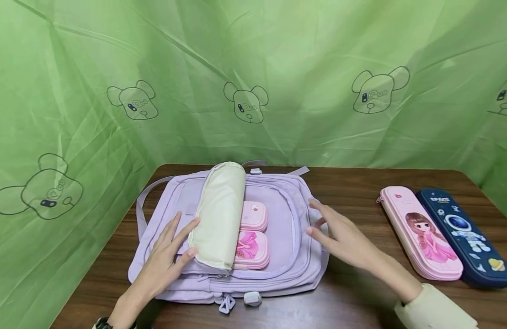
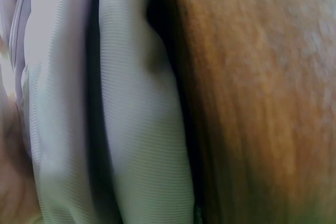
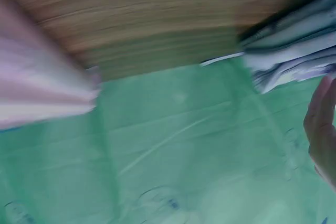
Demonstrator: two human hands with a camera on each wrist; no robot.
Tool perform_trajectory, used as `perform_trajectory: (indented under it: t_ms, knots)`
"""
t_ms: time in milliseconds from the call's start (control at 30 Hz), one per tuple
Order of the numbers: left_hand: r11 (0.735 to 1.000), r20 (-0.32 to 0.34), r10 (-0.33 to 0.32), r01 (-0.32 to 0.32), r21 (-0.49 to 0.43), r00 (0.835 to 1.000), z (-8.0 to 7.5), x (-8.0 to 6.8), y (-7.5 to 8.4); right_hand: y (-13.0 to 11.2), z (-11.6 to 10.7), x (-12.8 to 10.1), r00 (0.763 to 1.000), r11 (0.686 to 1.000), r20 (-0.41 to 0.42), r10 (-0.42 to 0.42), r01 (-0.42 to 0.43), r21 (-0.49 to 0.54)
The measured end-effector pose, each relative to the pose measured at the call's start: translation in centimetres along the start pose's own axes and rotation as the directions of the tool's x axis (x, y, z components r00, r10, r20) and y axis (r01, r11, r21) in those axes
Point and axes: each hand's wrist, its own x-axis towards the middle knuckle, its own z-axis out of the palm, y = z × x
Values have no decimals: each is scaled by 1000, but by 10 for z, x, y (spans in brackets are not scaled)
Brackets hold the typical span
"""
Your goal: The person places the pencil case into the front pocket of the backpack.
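A lilac backpack lies flat on the brown table, its front flap folded back to the left and showing a pale cream lining. Inside the open compartment sit two small pink cases, one behind the other. My left hand rests on the bag's left side with straight fingers touching the folded flap. My right hand hovers open over the bag's right edge, fingers relaxed. The left wrist view shows only blurred lilac fabric beside the table's wood.
Two long pencil cases lie side by side at the right: a pink one with a doll picture and a dark blue space one. Green cloth with bear drawings closes in the back and sides.
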Motion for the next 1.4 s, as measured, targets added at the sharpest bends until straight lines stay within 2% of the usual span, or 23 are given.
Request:
perform_trajectory:
  t_ms: [200,400,500,567,667,767,1033,1267,1400]
  knots:
    - [1000,-3,2,-2,0,1000,-1,-1,-2,29,-32,-27,995,989,-53,82,-88,-117]
    - [1000,0,-2,2,0,1000,-2,-2,-2,67,-61,-54,988,964,-136,76,-108,-242]
    - [1000,-2,1,-1,2,1000,-2,-2,-2,87,-75,-67,981,931,-163,107,-156,-331]
    - [1000,-5,5,-5,5,1000,-2,-2,-2,98,-80,-75,968,902,-175,178,-232,-364]
    - [1000,-8,12,-12,5,1000,-2,-2,-3,112,-82,-87,950,853,-171,262,-311,-419]
    - [1000,-10,18,-18,5,1000,-2,-2,-2,121,-78,-96,935,829,-156,320,-356,-431]
    - [1000,-11,22,-22,-10,1000,-1,-2,-3,132,-62,-107,951,873,-125,283,-309,-378]
    - [1000,-8,14,-15,-17,1000,-1,-2,-2,135,-56,-114,974,877,-181,137,-204,-434]
    - [1000,-4,19,-19,-15,1000,-1,-1,-1,132,-55,-116,968,877,-212,131,-213,-430]
